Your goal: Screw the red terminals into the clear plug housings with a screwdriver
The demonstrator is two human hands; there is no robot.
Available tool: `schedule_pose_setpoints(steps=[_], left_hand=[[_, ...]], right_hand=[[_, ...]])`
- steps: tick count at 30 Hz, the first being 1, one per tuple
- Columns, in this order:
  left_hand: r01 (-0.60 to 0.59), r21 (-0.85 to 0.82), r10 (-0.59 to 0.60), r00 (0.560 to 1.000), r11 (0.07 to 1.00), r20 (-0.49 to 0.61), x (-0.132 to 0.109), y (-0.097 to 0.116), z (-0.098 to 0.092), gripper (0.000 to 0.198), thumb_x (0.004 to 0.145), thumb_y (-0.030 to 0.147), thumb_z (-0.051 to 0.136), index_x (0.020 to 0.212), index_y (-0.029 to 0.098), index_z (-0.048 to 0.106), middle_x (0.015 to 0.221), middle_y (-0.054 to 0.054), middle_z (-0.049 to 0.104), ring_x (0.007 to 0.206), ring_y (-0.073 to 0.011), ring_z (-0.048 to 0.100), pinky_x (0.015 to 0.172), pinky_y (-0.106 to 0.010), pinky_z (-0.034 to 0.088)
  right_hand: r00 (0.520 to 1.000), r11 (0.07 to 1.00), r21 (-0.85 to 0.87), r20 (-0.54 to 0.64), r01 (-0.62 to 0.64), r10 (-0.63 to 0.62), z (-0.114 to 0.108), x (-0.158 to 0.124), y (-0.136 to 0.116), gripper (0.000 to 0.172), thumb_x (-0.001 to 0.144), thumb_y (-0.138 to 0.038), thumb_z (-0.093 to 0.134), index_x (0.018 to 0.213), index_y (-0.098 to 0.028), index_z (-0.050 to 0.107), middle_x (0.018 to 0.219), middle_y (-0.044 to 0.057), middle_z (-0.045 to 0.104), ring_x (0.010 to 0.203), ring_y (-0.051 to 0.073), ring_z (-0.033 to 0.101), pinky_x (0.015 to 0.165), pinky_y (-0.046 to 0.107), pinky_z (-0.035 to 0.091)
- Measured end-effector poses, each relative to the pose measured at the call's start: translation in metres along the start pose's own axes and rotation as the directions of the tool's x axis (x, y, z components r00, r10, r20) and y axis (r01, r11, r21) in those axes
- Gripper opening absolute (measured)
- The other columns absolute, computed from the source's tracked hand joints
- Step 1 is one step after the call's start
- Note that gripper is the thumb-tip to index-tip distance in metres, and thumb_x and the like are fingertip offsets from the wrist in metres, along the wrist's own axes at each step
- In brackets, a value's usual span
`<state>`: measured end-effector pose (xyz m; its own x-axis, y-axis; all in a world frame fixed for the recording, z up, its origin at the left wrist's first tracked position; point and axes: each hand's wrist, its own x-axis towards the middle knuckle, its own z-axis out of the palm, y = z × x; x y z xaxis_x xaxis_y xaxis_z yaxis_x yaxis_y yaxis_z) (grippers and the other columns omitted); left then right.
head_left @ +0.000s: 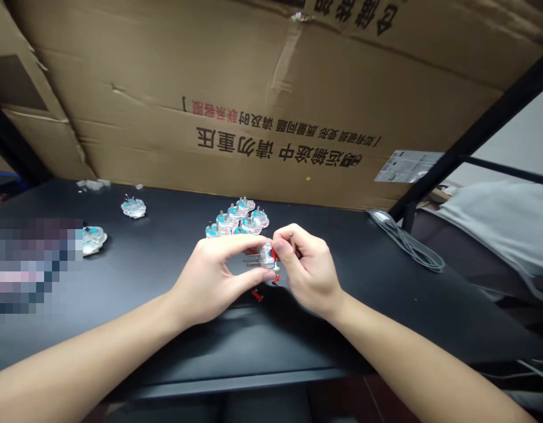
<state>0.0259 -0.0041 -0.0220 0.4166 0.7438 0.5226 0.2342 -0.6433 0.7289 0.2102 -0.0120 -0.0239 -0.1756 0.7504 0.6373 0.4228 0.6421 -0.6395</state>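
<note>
My left hand (218,273) is closed around a clear plastic plug (266,257), thumb below and fingers above. The plug lies on its side, its metal prongs pointing left. My right hand (311,267) is closed at the plug's right side, thumb and forefinger pinching at a small red part (274,254) there. A thin metal piece (292,239) sticks up among the right fingers; the rest of it is hidden. Below the hands, small red parts (257,295) lie on the black table. Just behind, several similar clear plugs (227,220) with blue inside stand prongs up.
Further clear pieces (133,207) lie at the table's left, by a blurred-out patch. A cardboard sheet (254,88) with printing walls off the back. A coiled grey cable (406,241) lies right, near a black metal frame (474,117). The table's front edge (236,382) is close to me.
</note>
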Motion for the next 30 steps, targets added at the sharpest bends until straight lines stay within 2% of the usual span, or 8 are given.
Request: schedule_pose_setpoints(steps=[3,8,12,15,18,21,30], left_hand=[[0.036,-0.049,-0.036,0.999,0.998,0.017,0.0,0.0,0.001,0.03,0.08,0.034,0.079,0.106,0.02,0.074,0.105,-0.005,0.078,0.095,-0.0231,0.072,0.091,-0.032,0.055],[0.161,-0.371,-0.123,0.985,0.915,0.124,0.003,-0.004,-0.001,0.035,0.083,0.03,0.076,0.116,0.02,0.068,0.112,-0.006,0.073,0.103,-0.0224,0.069,0.098,-0.035,0.053],[0.22,-0.517,-0.165,0.975,0.828,0.15,0.006,-0.008,-0.005,0.032,0.082,0.028,0.077,0.112,0.02,0.068,0.113,-0.007,0.073,0.102,-0.0222,0.07,0.096,-0.036,0.054],[0.224,-0.571,-0.18,0.974,0.789,0.134,0.006,-0.011,-0.006,0.031,0.08,0.027,0.079,0.11,0.022,0.069,0.11,-0.005,0.074,0.105,-0.0221,0.069,0.096,-0.035,0.054],[0.218,-0.623,-0.166,0.976,0.751,0.142,0.005,-0.013,-0.005,0.031,0.082,0.025,0.078,0.112,0.024,0.069,0.112,-0.003,0.074,0.11,-0.0218,0.068,0.098,-0.032,0.053],[0.216,-0.642,-0.152,0.976,0.736,0.155,0.004,-0.014,-0.005,0.031,0.083,0.023,0.077,0.113,0.025,0.07,0.115,-0.002,0.073,0.114,-0.0217,0.067,0.098,-0.031,0.052],[0.216,-0.576,-0.159,0.976,0.789,0.149,0.006,-0.011,-0.006,0.032,0.081,0.025,0.079,0.111,0.02,0.069,0.11,-0.005,0.075,0.107,-0.0231,0.069,0.096,-0.032,0.054]], right_hand=[[0.999,0.999,0.042,0.024,-0.026,0.025,0.001,0.0,0.003,0.032,0.099,-0.037,0.051,0.073,-0.019,0.051,0.062,-0.004,0.048,0.054,0.008,0.041,0.052,0.023,0.034],[0.993,0.993,0.104,0.111,-0.051,0.039,-0.013,0.004,0.009,0.033,0.101,-0.051,0.042,0.086,-0.022,0.048,0.067,-0.004,0.045,0.057,0.01,0.04,0.054,0.024,0.035],[0.988,0.987,-0.108,0.114,0.116,-0.104,-0.031,0.011,0.012,0.037,0.106,-0.041,0.031,0.079,-0.021,0.048,0.074,0.0,0.049,0.067,0.013,0.046,0.064,0.029,0.039],[0.976,0.937,-0.292,0.158,0.19,-0.148,-0.038,0.014,0.012,0.036,0.105,-0.037,0.033,0.08,-0.02,0.053,0.077,0.003,0.052,0.07,0.015,0.048,0.066,0.032,0.04],[0.972,0.907,-0.372,0.193,0.198,-0.133,-0.036,0.014,0.011,0.036,0.104,-0.034,0.037,0.079,-0.019,0.059,0.08,0.004,0.056,0.072,0.016,0.052,0.067,0.032,0.041],[0.972,0.91,-0.369,0.201,0.191,-0.122,-0.032,0.013,0.011,0.035,0.103,-0.033,0.042,0.08,-0.018,0.065,0.08,0.004,0.058,0.073,0.016,0.054,0.067,0.031,0.043],[0.977,0.923,-0.347,0.183,0.165,-0.106,-0.032,0.011,0.011,0.033,0.101,-0.031,0.047,0.091,-0.017,0.076,0.082,0.005,0.062,0.072,0.014,0.059,0.067,0.028,0.046]])
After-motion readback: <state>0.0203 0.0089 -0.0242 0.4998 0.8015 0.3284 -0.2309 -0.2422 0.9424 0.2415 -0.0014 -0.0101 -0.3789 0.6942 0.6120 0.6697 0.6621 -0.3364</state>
